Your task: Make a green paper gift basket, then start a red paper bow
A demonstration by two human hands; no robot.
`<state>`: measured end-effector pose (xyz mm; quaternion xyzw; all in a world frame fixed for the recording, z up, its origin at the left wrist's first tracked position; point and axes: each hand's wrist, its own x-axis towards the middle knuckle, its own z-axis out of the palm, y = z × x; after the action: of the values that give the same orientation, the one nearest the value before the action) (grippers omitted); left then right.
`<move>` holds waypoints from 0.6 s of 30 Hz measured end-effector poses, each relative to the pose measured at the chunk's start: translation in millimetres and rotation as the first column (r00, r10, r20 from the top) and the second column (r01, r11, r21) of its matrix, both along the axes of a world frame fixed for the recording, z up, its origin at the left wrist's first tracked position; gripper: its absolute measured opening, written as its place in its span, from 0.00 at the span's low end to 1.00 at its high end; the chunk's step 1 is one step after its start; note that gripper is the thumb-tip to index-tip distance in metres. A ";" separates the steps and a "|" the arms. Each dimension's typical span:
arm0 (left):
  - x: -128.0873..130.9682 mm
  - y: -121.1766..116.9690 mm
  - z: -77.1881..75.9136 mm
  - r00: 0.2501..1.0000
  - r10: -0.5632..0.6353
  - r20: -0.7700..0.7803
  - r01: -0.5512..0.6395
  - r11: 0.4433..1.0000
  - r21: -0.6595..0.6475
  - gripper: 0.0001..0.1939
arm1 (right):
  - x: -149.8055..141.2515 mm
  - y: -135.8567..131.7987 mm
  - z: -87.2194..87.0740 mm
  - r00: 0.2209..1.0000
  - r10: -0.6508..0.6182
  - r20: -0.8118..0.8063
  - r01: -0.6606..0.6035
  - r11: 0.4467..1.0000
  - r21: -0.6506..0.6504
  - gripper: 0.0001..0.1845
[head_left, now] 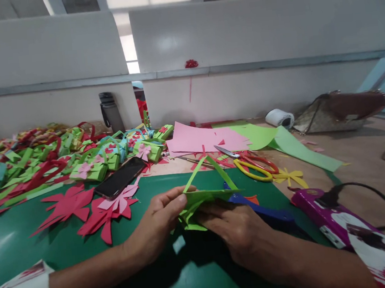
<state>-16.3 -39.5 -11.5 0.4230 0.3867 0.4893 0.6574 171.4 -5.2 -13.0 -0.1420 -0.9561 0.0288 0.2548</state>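
Two hands grip the green paper bag (202, 202): the left hand (162, 220) pinches its left edge, thumb on top, and the right hand (236, 231) has its fingers at the underside. The bag's strip handle (205, 161) stands up. Right of the bag lies a blue tool (265, 212); beyond it, yellow-and-red scissors (255, 167); left of it, a black phone (120, 178).

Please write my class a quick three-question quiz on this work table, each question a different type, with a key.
1. Multiple choice: What colour is the folded paper between the left hand and right hand? a) blue b) green c) red
2. True or false: The phone lies left of the scissors.
3. Fill in: Behind the small paper bags stands a dark ____.

Key: 1 b; 2 true; 3 bottle.
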 end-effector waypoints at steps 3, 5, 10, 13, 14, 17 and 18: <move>-0.7 1.9 -0.6 1.000 0.003 -0.001 -0.003 1.000 0.023 0.16 | 1.3 0.4 2.2 0.998 -0.004 -0.058 0.001 0.999 -0.045 0.21; -1.5 3.3 0.0 1.000 -0.007 -0.014 0.008 0.999 0.045 0.18 | 2.7 0.6 3.8 0.998 -0.027 -0.062 0.024 0.998 -0.049 0.23; -3.7 6.1 0.4 0.996 -0.073 0.045 0.071 0.997 0.036 0.21 | 5.7 4.5 5.8 0.996 -0.061 -0.067 0.054 0.992 -0.111 0.26; -6.0 6.3 -3.7 0.998 -0.064 0.022 0.062 0.997 0.054 0.20 | 5.9 6.9 10.3 0.997 -0.008 -0.081 -0.011 0.974 -0.228 0.29; -7.0 6.2 -5.1 0.999 -0.049 -0.001 0.049 0.997 0.066 0.20 | 5.9 7.2 12.7 0.997 0.005 -0.078 -0.025 0.966 -0.257 0.30; -9.4 4.8 -4.7 0.994 0.003 -0.113 0.009 0.994 0.105 0.21 | 6.2 6.5 20.5 1.000 0.002 -0.016 -0.007 0.954 -0.300 0.36; -10.0 4.1 -2.5 0.984 0.024 -0.174 -0.002 0.992 0.125 0.21 | 6.4 5.8 22.9 1.000 -0.003 0.002 0.004 0.954 -0.301 0.37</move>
<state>-26.4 -35.5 -14.0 0.5019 0.4145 0.4777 0.5899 177.7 0.6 9.8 -0.1808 -0.9405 0.1733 0.2294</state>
